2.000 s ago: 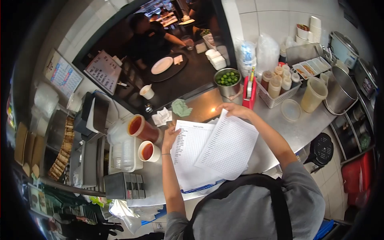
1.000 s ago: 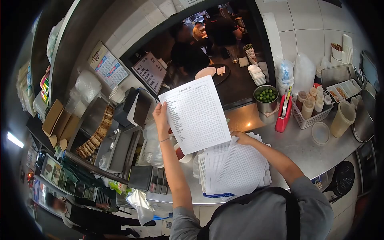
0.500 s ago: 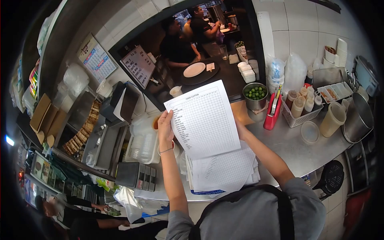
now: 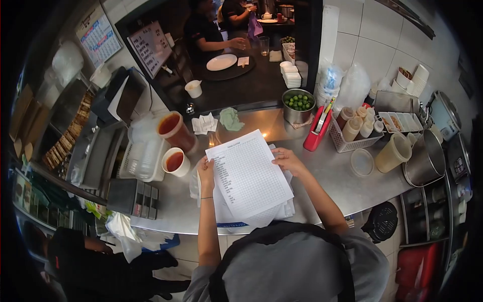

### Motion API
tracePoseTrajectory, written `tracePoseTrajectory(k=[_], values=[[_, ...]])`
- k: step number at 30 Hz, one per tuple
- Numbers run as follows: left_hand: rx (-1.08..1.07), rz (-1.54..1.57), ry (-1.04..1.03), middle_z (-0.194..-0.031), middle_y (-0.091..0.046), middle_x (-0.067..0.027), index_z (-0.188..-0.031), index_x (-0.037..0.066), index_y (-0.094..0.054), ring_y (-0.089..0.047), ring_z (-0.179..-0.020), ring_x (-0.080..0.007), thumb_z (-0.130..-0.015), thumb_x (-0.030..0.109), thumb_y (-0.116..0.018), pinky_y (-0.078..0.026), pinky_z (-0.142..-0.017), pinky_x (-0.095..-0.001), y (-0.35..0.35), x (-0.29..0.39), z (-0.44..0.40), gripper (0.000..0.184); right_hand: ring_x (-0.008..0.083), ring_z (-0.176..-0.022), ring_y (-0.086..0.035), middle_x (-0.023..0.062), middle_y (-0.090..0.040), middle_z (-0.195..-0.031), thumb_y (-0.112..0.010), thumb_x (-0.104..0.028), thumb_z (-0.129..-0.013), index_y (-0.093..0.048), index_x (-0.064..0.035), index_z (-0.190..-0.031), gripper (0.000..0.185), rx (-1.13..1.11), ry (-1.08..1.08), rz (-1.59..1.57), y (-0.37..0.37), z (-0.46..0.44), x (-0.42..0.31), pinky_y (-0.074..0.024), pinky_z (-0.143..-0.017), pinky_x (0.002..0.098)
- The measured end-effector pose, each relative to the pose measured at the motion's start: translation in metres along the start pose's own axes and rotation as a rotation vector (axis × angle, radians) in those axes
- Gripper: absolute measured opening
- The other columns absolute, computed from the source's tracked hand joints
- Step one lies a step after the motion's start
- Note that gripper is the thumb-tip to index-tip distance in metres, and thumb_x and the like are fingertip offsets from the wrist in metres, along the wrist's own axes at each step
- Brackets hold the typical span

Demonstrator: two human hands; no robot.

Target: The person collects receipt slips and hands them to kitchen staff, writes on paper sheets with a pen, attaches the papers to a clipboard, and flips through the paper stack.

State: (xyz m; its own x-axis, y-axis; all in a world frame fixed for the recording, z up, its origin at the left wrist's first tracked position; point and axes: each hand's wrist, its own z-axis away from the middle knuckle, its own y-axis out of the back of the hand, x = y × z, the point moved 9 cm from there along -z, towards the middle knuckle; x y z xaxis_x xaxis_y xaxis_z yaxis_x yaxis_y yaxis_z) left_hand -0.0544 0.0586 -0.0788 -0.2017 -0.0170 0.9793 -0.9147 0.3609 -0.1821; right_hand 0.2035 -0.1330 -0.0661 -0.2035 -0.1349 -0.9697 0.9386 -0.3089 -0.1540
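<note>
A printed grid sheet (image 4: 254, 176) with a heading and a column of item names lies tilted over a stack of papers (image 4: 282, 210) on the steel counter. The blue edge of what looks like a folder (image 4: 232, 225) peeks out beneath. My left hand (image 4: 205, 173) grips the sheet's left edge, fingers partly hidden by the paper. At the upper right edge, my right hand (image 4: 289, 161) pinches the sheet between thumb and fingers. Left of the papers stand a cup of red sauce (image 4: 176, 162) and a larger tub of red-brown liquid (image 4: 177, 132).
Behind the papers lie a crumpled green cloth (image 4: 231, 119) and a receipt (image 4: 205, 124). A pot of green limes (image 4: 298, 102), a red tape-dispenser-like holder (image 4: 318, 128) and a basket of squeeze bottles (image 4: 354, 132) stand right. Co-workers (image 4: 206, 32) are beyond the pass-through window; another person (image 4: 95, 261) is lower left.
The sheet has come down flatter over the stack, covering the papers beneath. My right hand, earlier partly behind the sheet, now shows at its edge. The camera view has shifted.
</note>
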Motion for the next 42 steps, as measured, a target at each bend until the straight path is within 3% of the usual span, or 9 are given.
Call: tracePoseTrajectory(k=[5,12,14,23,26,29,32,38,42], values=[[0.067,-0.102,-0.091,-0.097,-0.063,-0.0127,-0.123,0.0,-0.04,-0.059,-0.088,-0.013,-0.086,-0.007,-0.047,-0.044,-0.078,-0.022,0.003,-0.026,0.022,0.038,0.0132,-0.057,-0.057,0.006,-0.062,-0.068,-0.063,0.002,-0.069,-0.052,-0.0035,-0.112,0.044,0.155,0.233,0.497,0.012,-0.013,0.028,-0.045,-0.055,0.0274],[0.084,-0.119,-0.186,-0.106,-0.057,-0.0164,-0.135,0.01,-0.021,-0.056,-0.101,-0.0189,-0.082,-0.015,-0.043,-0.042,-0.083,-0.0231,-0.007,0.004,0.04,0.062,0.0147,-0.055,-0.055,0.0065,-0.055,-0.059,-0.06,0.004,-0.07,-0.048,-0.0081,-0.11,0.044,0.274,0.347,0.604,0.003,-0.003,0.017,-0.0439,-0.055,0.0288],[0.097,-0.107,-0.203,-0.106,-0.056,-0.0162,-0.135,0.011,-0.021,-0.056,-0.101,-0.019,-0.081,-0.015,-0.042,-0.042,-0.083,-0.0228,-0.008,0.008,0.042,0.064,0.0094,-0.055,-0.053,0.004,-0.055,-0.058,-0.059,0.005,-0.071,-0.047,-0.0074,-0.111,0.043,0.285,0.369,0.573,0.003,-0.004,0.022,-0.0423,-0.053,0.0256],[0.123,-0.121,-0.153,-0.106,-0.053,-0.0117,-0.131,0.009,-0.037,-0.054,-0.096,-0.0181,-0.079,-0.015,-0.041,-0.041,-0.081,-0.0209,-0.007,0.009,0.044,0.057,0.0094,-0.055,-0.056,0.0035,-0.055,-0.059,-0.058,0.006,-0.073,-0.046,-0.0062,-0.111,0.041,0.275,0.327,0.58,-0.001,0.001,0.016,-0.0437,-0.053,0.0242],[0.077,-0.241,-0.268,-0.102,-0.052,-0.0094,-0.121,0.005,-0.051,-0.054,-0.094,-0.0165,-0.08,-0.013,-0.041,-0.041,-0.08,-0.0206,-0.007,0.006,0.041,0.046,0.0155,-0.074,-0.061,0.0092,-0.059,-0.078,-0.059,0.005,-0.074,-0.047,-0.0064,-0.111,0.04,0.263,0.249,0.491,-0.003,0.006,0.013,-0.0469,-0.064,0.029],[0.077,-0.306,-0.307,-0.1,-0.052,-0.0081,-0.111,0.002,-0.059,-0.053,-0.093,-0.015,-0.081,-0.011,-0.042,-0.041,-0.078,-0.0207,-0.007,0.006,0.04,0.037,0.0277,-0.1,-0.055,0.0151,-0.055,-0.108,-0.062,-0.002,-0.076,-0.046,-0.007,-0.117,0.044,0.422,0.649,0.989,-0.036,0.032,-0.031,-0.0433,-0.083,0.0377],[0.088,-0.329,-0.26,-0.099,-0.052,-0.008,-0.108,0.002,-0.061,-0.053,-0.09,-0.0147,-0.081,-0.011,-0.042,-0.041,-0.077,-0.0212,-0.006,0.001,0.041,0.036,0.0309,-0.125,-0.034,0.0149,-0.038,-0.134,-0.059,-0.019,-0.083,-0.04,-0.0061,-0.129,0.051,0.217,0.645,1.07,-0.074,0.016,-0.012,-0.0282,-0.1,0.0465],[0.092,-0.364,-0.31,-0.096,-0.052,-0.0083,-0.108,0.002,-0.061,-0.052,-0.085,-0.0147,-0.08,-0.012,-0.042,-0.041,-0.074,-0.0218,-0.012,0.009,0.044,0.036,0.0262,-0.136,-0.017,0.0124,-0.022,-0.146,-0.043,-0.041,-0.09,-0.028,-0.0039,-0.138,0.063,-0.007,0.616,1.303,-0.131,0.006,0.031,-0.0137,-0.107,0.0504],[0.104,-0.408,-0.323,-0.095,-0.052,-0.0084,-0.107,0.002,-0.061,-0.052,-0.084,-0.0152,-0.079,-0.012,-0.043,-0.042,-0.073,-0.0221,-0.01,0.008,0.044,0.036,0.0242,-0.135,-0.021,0.0126,-0.024,-0.145,-0.042,-0.044,-0.089,-0.027,-0.0021,-0.138,0.066,-0.017,0.631,1.351,-0.132,0.004,0.035,-0.0161,-0.106,0.0518]])
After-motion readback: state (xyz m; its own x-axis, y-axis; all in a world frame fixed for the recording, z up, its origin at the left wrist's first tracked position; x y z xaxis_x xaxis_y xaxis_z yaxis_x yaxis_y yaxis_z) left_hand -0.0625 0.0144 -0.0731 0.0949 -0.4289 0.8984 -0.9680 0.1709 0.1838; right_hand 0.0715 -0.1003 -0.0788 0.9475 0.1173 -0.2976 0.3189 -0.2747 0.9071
